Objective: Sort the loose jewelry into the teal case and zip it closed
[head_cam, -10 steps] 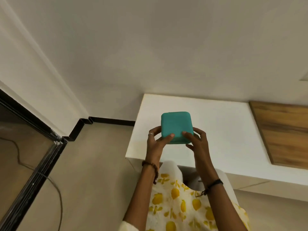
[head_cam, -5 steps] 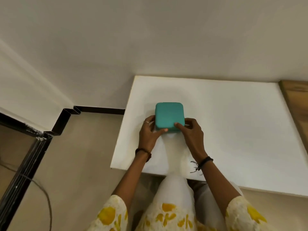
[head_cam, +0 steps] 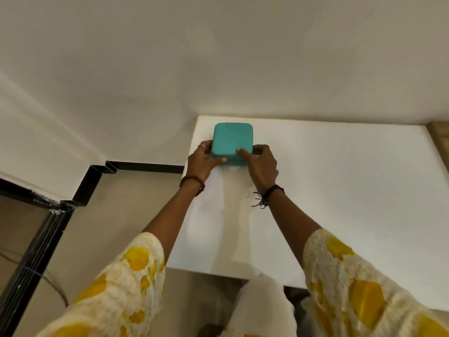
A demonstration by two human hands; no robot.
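Can't see inside the teal case (head_cam: pixel 232 141) at all. The lid is down flat, so whatever's in there is hidden, and the zipper side is too small and mostly covered by fingers to tell if it's done up. No loose jewelry shows anywhere on the white bench (head_cam: pixel 340 190).

The case sits on the bench up near its far left corner, around 12 o'clock from the person, close to the left edge. Both hands are on it. The left hand (head_cam: pixel 202 162) grasps the left near corner, thumb lying along the front edge and fingers wrapped round the left side, where they're mostly out of sight. The right hand (head_cam: pixel 261 164) grasps the right near corner the same way, thumb pressed on the lid and fingers curled round the right side.

There's a ring on a left finger, a brown bead bracelet (head_cam: pixel 193 182) on the left wrist and a black thread band (head_cam: pixel 269 194) on the right. Yellow-print sleeves are cut off at the bottom edge. A wooden panel (head_cam: pixel 439 139) pokes in at 3 o'clock, mostly cropped.
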